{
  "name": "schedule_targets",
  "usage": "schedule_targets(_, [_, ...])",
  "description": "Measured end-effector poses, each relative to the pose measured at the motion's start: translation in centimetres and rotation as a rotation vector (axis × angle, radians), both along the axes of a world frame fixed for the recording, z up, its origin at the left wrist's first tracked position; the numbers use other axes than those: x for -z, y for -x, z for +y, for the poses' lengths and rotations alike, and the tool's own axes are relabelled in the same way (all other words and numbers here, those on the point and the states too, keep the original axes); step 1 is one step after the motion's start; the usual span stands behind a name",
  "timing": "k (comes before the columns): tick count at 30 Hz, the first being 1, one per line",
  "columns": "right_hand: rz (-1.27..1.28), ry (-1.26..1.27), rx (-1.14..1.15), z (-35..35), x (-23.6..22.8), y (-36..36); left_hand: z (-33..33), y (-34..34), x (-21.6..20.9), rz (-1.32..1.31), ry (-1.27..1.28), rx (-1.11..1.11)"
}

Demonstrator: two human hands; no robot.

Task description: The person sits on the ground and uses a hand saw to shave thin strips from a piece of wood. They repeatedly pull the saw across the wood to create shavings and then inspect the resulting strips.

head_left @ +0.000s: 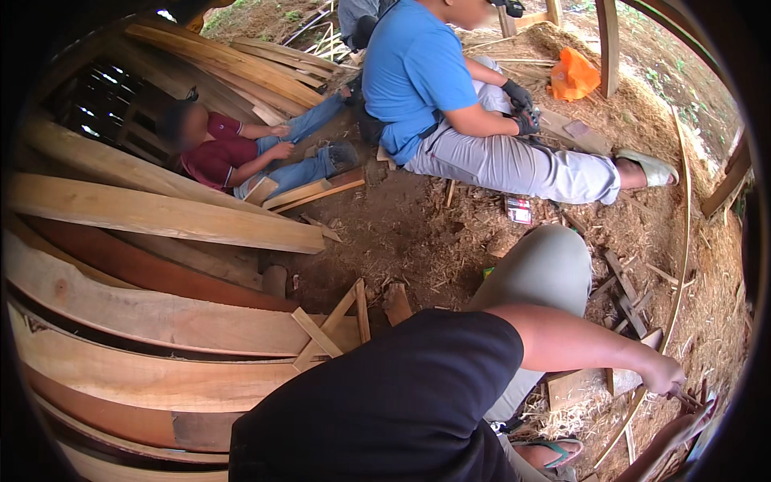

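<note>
Black-sleeved shoulder nearest lens. Right hand [663, 376] closed round thin tool, tip at wood strip [673, 438] on shavings, lower right. Shavings already heaped; strip unfinished. Left hand out of view.

Two seated co-workers [450, 96] [233, 149]; one orange cloth [574, 76]; one flip-flop [554, 450].

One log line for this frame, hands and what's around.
right hand: gripping thin tool, low right | left hand: out of view | wood offcut beside | stacked planks left | two seated people ahead
</note>
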State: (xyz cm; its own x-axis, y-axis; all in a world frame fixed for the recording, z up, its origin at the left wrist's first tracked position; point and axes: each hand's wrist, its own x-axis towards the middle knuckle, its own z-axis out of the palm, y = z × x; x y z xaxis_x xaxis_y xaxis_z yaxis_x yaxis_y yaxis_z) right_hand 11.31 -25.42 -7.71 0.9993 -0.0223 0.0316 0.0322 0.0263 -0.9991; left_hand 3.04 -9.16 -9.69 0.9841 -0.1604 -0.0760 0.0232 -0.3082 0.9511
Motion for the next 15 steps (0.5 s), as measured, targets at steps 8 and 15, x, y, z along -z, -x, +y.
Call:
schedule_targets(8, [0.093, -0.094, -0.615, -3.7, 2.1, -2.4, 0.9, -0.2, -2.1, -0.065, 0.002, 0.020])
schedule_targets(15, [0.243, 0.177, -0.704, -1.9, -1.8, 1.6, 3.5, 0.3, -3.9, 0.143, -0.279, 0.169])
